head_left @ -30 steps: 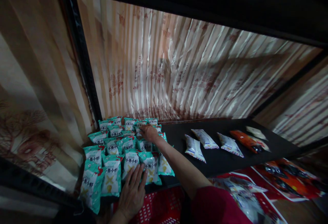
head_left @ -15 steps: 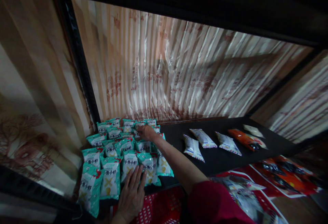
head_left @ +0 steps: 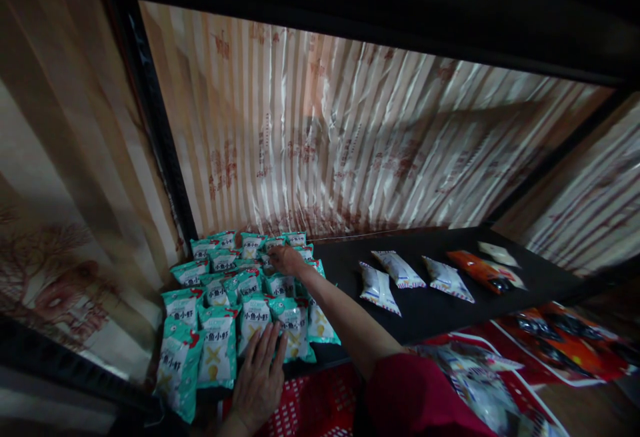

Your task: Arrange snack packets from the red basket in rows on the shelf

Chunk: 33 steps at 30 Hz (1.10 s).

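Teal-and-white snack bags (head_left: 216, 350) stand and lie in rows at the left end of a black shelf (head_left: 340, 257). Over the front bags rests my left hand (head_left: 260, 374), its fingers extended and its fingertips against the bag (head_left: 294, 324) at the front right of the group. My right arm reaches across the bags, and my right hand (head_left: 286, 260) is at the back rows, fingers bent down on a small teal bag (head_left: 275, 242). Whether those fingers grip it cannot be made out.
White bags (head_left: 379, 287) and an orange bag (head_left: 477, 270) lie farther right on the shelf. Red baskets (head_left: 315, 400) stand below the front edge, some holding white bags and orange packs. A black post (head_left: 163, 137) rises at left.
The view has shifted very slightly. Both hands stay in nearly the same places among the teal bags.
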Tool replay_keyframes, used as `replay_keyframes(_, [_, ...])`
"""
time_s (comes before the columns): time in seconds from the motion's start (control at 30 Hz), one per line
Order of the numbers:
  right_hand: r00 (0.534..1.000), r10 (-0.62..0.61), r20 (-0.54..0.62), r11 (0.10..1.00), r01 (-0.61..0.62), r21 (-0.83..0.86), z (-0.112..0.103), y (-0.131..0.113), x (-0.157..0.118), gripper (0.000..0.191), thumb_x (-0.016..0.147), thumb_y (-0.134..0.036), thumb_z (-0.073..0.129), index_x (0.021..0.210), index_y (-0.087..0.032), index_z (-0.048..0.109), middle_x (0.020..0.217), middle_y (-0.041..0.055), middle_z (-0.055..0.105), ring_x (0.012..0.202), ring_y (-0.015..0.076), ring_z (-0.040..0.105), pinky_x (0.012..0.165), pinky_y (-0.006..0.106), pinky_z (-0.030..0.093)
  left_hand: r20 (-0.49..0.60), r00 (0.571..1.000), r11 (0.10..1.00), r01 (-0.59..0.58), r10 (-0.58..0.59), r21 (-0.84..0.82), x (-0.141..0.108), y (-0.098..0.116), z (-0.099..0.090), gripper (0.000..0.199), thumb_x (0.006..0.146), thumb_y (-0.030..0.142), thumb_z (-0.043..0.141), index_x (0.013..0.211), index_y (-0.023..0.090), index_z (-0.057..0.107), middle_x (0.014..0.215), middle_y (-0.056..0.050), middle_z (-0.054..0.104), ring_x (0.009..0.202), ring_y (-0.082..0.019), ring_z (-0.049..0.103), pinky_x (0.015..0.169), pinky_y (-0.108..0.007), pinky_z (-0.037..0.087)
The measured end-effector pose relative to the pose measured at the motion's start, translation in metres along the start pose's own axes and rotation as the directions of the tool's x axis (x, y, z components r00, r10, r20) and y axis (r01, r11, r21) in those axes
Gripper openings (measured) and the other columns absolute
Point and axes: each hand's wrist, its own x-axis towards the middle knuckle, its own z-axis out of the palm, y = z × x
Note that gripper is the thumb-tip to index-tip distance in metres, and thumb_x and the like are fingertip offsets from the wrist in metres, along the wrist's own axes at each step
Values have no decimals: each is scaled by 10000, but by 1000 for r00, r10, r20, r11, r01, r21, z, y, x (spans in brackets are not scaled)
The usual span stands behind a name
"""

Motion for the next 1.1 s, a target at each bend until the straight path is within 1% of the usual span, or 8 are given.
replay_keyframes(0.1, [1000,-17,-16,1000,16,-16,-2,-2,-3,296,843,-256,537,1120,-216,634,1129,53,661,1097,184,559,956,276,383,-3,1000,1000,5,-5,-8,-1,0,1,538,823,241,486,1351,158,425,1400,-90,446,1336,-233,322,1134,-394,173])
replay_keyframes(0.17, [999,1,-43,999,-3,-33,-6,-4,-6,291,835,-279,561,1105,-212,646,1169,89,628,1161,221,500,982,321,360,-3,1000,1000,11,-11,-7,-1,0,2,555,819,243,493,1361,158,410,1407,-90,436,1336,-232,322,1137,-394,169])
replay_keyframes(0.27, [995,54,-86,995,-61,-79,-14,-8,-10,304,820,-334,584,1082,-203,666,1241,144,562,1198,281,442,954,370,374,-8,1000,1000,14,-15,-9,-2,0,3,558,820,237,487,1367,160,401,1416,-89,424,1335,-228,323,1138,-394,171])
replay_keyframes(0.4, [997,46,-58,988,-54,-143,-16,-10,-12,304,832,-324,566,1078,-182,672,1101,151,639,1117,259,505,971,358,344,5,1000,1000,13,-13,-7,-3,0,4,548,823,240,486,1359,157,413,1425,-88,411,1337,-231,320,1138,-396,170])
replay_keyframes(0.5, [999,3,-42,991,-8,-137,-12,-10,-11,295,844,-323,544,1053,-166,680,1085,145,653,1114,247,513,982,346,325,9,1000,1000,7,-7,-2,-3,0,3,544,819,244,492,1352,155,422,1429,-89,404,1340,-234,316,1136,-398,174])
replay_keyframes(0.7, [999,-48,3,994,48,-102,-7,-8,-6,271,847,-317,529,971,-148,702,1018,123,690,1046,218,571,924,291,370,3,1000,1000,9,-9,-6,-1,0,2,570,812,232,491,1369,158,394,1449,-82,371,1347,-226,304,1141,-394,166])
replay_keyframes(0.93, [998,-61,-3,996,61,-60,-3,-1,-7,298,820,-292,548,1083,-200,652,1131,72,666,1080,213,579,907,278,411,-10,1000,999,21,-21,-34,0,1,1,573,814,228,497,1374,167,389,1432,-77,401,1342,-219,314,1141,-383,173])
replay_keyframes(1.1, [999,-44,-2,998,44,-39,-3,-1,-10,443,824,-302,539,1264,-249,538,1202,67,637,1087,234,587,871,302,454,6,1000,1000,13,-13,-17,-1,0,1,557,813,235,494,1358,153,412,1417,-89,422,1342,-229,313,1137,-392,175])
